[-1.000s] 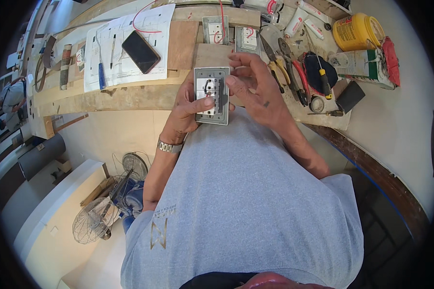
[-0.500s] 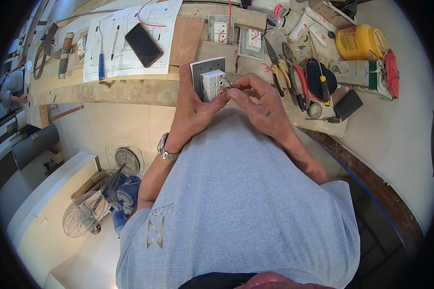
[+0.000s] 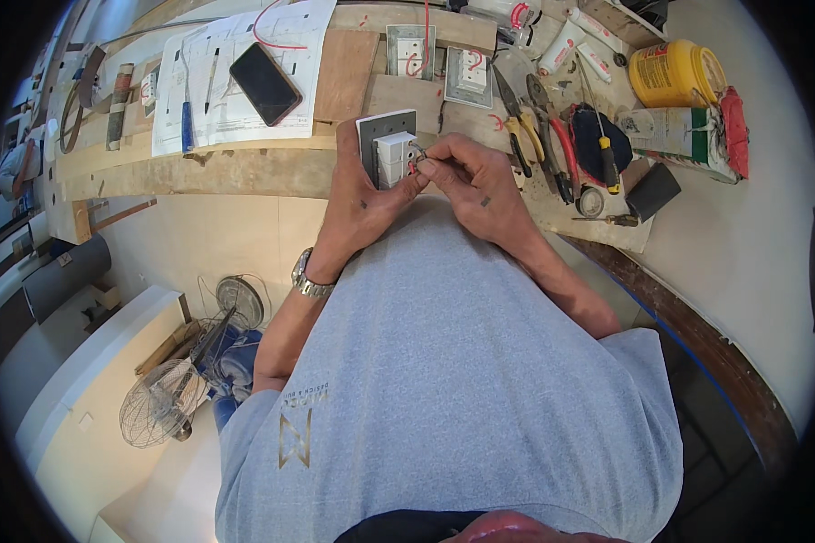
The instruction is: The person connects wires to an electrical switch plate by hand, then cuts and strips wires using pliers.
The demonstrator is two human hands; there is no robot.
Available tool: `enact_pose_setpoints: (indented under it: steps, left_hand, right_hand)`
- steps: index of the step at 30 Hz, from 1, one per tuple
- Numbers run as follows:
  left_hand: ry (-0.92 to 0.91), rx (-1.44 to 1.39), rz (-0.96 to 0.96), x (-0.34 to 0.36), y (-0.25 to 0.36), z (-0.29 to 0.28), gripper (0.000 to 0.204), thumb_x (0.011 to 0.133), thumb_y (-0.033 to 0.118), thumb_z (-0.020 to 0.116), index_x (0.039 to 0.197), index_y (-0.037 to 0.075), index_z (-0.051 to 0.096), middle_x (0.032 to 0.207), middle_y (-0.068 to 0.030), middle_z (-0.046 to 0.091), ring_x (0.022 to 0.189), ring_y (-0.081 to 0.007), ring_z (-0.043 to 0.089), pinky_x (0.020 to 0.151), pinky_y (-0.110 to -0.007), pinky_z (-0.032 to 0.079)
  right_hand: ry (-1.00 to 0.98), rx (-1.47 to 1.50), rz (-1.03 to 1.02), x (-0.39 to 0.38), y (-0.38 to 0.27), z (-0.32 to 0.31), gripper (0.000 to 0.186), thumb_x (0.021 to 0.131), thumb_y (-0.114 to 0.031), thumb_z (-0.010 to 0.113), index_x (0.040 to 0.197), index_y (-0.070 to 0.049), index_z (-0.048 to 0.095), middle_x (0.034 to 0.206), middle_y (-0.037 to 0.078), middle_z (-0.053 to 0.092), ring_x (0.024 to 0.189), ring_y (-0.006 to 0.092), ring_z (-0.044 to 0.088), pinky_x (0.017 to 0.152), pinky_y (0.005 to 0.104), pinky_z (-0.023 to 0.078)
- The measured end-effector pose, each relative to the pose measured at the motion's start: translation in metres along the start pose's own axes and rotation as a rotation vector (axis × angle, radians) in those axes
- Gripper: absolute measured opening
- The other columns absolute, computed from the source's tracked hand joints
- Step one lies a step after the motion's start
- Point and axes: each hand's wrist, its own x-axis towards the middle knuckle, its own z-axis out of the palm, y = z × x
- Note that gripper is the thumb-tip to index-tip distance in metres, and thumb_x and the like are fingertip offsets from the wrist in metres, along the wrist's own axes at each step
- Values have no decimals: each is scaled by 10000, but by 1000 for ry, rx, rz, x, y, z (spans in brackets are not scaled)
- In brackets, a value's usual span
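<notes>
1. While I watch by the head view, the left hand (image 3: 364, 199) grips the electrical plate (image 3: 395, 158) by its left side and bottom, over the near edge of the worktop (image 3: 199, 172).
2. Right hand (image 3: 482, 188): thumb and forefinger pinched close together at a short dark wire (image 3: 419, 152) on the plate's right face. Whether the tips clamp the wire or only press beside it, I cannot tell.
3. Risk, my judgement: a sideways push from the right hand could twist the plate, since the left hand bears it from one side only.
4. Risk, likewise: a stiff wire could spring out of so small a pinch. Fingertips crowd the spot, so I might miss a poor seating.
5. Risk: if the left grip slackened, the plate could drop past the near edge to the floor (image 3: 290, 226).
6. Plate's look: grey backing with a thin pale rim, tilted, white block standing proud of it. Round openings and a touch of red show on the block's right face; its lower part is hidden by thumbs.
</notes>
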Motion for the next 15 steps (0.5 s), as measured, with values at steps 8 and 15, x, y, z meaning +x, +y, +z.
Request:
enact_pose_setpoints:
  steps: [8,15]
  left_hand:
    - [-128,-524,-135,1,-1,-8,621,905,105,818,1411,40,464,1257,-120,642,1158,-193,659,994,-377,563]
    - [-142,-955,-257,7,-30,-14,521,1048,324,635,1462,52,473,1311,-134,665,1167,-240,699,960,-410,622]
  right_hand:
    - [-244,276,117,23,0,-21,194,998,-210,791,970,-18,803,884,15,755,820,64,650,740,250,510]
    - [-288,-4,129,31,-9,-2,288,1085,-279,677,1028,-9,761,876,-11,660,845,67,617,775,264,515]
